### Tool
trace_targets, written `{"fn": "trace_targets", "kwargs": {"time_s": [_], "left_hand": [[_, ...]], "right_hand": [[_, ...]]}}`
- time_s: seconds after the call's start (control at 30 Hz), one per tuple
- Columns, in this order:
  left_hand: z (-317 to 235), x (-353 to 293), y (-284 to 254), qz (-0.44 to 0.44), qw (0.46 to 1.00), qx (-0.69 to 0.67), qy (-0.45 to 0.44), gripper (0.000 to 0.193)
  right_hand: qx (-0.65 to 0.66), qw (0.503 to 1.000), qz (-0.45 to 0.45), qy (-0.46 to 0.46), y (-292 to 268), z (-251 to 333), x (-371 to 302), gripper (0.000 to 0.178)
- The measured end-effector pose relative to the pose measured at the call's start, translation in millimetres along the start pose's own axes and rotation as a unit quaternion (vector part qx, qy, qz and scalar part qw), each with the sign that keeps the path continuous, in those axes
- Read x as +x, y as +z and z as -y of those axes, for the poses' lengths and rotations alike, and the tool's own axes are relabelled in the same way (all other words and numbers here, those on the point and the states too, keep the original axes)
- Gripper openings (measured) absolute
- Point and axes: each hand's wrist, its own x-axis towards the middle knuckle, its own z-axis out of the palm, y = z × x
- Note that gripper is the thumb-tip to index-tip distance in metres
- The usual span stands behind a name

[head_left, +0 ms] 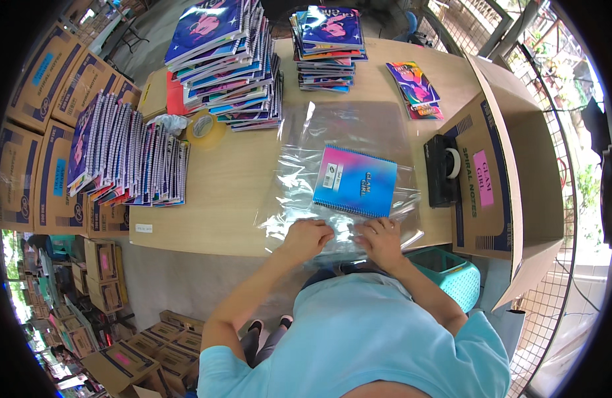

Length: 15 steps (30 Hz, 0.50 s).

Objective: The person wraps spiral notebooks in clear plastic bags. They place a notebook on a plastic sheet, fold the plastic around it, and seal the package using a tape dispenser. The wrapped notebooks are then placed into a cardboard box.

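Observation:
A clear plastic bag (296,169) lies spread flat at the table's near edge. A blue and pink spiral notebook (356,180) rests within its outline, slightly tilted; whether it is inside the plastic or on top I cannot tell. My left hand (309,239) is closed with bent fingers on the bag's near edge, left of the notebook. Just below the notebook's lower right corner, my right hand (382,243) also has its fingers closed on that edge. The plastic between the two hands is wrinkled and shiny.
Tall stacks of spiral notebooks (226,79) stand at the back, with another row (130,152) at the left. Beside them lies a yellow tape roll (206,127). A black tape dispenser (441,174) and an open carton (482,179) stand at the right, above a teal basket (452,275).

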Motion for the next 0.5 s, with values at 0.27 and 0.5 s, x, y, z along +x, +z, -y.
{"fn": "trace_targets", "kwargs": {"time_s": [0.27,0.5], "left_hand": [[-13,-5,8,0.081,0.996,-0.018,-0.043,0.011],[-11,-30,-8,-0.028,0.999,0.004,-0.036,0.028]], "right_hand": [[0.011,1.0,0.018,0.0,-29,-12,-41,0.016],[-0.081,0.992,-0.048,0.085,-53,-52,-71,0.035]]}}
